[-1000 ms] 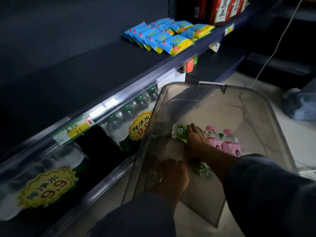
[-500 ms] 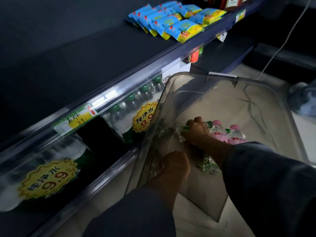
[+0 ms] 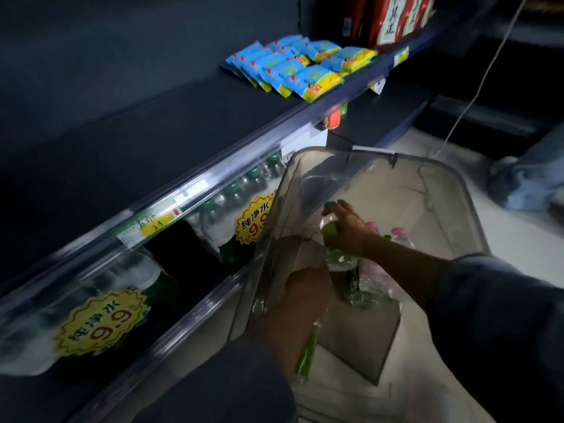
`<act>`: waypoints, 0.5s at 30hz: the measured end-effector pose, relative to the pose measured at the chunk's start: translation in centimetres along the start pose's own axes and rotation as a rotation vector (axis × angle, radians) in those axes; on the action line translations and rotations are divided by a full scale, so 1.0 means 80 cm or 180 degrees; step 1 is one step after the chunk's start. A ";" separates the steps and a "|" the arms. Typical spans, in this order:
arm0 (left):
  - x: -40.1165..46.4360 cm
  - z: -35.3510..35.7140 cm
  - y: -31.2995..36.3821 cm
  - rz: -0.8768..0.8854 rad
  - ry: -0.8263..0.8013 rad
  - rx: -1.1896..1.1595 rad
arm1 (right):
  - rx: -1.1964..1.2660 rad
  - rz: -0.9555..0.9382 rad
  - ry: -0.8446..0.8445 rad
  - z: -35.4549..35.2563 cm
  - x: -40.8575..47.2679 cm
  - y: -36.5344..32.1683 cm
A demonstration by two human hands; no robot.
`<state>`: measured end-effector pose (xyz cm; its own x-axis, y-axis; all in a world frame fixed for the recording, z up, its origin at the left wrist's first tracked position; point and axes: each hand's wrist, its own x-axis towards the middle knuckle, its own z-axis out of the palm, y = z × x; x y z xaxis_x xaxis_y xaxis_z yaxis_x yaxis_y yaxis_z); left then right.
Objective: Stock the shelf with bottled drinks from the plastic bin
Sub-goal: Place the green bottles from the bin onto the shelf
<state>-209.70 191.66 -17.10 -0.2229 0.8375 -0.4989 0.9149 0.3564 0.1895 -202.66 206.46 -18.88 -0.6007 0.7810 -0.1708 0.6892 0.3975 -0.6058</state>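
A clear plastic bin (image 3: 412, 161) stands on the floor beside the shelf. Inside it, my right hand (image 3: 351, 232) grips a green-capped, green-labelled bottle (image 3: 331, 228) round its neck and holds it raised and upright. Two pink-capped bottles (image 3: 398, 232) and other clear bottles (image 3: 370, 285) lie on the bin floor behind my wrist. My left hand (image 3: 305, 288) is curled by the bin's near left wall, and a second green-labelled bottle (image 3: 306, 354) shows under its wrist, seemingly in its grip. The dark upper shelf board (image 3: 152, 132) is bare on the left.
Blue and yellow snack packets (image 3: 293, 68) and red cartons (image 3: 393, 16) sit further right on the upper shelf. Wrapped water packs with yellow price stickers (image 3: 100, 322) fill the lower shelf. A white cable (image 3: 476, 87) hangs at the right. A clear price rail (image 3: 152, 224) fronts the shelf.
My right hand has lifted the green bottle up off the bin floor and turned it upright. My left hand has risen a little, and a green bottle now shows beneath it.
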 end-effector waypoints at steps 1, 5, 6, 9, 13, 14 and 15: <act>-0.006 -0.005 0.001 0.0022 -0.0038 0.0040 | 0.0014 -0.0056 0.0047 -0.012 -0.012 -0.003; -0.039 -0.029 0.009 0.0118 0.0133 -0.0310 | 0.0206 0.0219 0.0218 -0.043 -0.065 -0.018; -0.048 -0.036 0.008 0.0121 0.0277 -0.0415 | 0.0235 0.0267 0.0280 -0.046 -0.080 -0.022; -0.077 -0.063 0.004 0.0133 0.0878 -0.0731 | 0.0414 0.0255 0.0583 -0.054 -0.121 -0.039; -0.110 -0.091 0.012 -0.0016 0.1526 -0.1241 | 0.0521 0.0195 0.0928 -0.073 -0.159 -0.069; -0.115 -0.098 0.015 0.0006 0.1603 -0.1341 | 0.0465 0.0176 0.0944 -0.080 -0.166 -0.077; -0.126 -0.107 0.018 0.0045 0.1712 -0.1312 | 0.0408 0.0128 0.0943 -0.087 -0.173 -0.087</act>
<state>-209.02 187.24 -4.57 -0.4458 0.8948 -0.0238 0.7397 0.3833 0.5531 -196.33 196.23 -6.91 -0.4170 0.9085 0.0257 0.6419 0.3144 -0.6994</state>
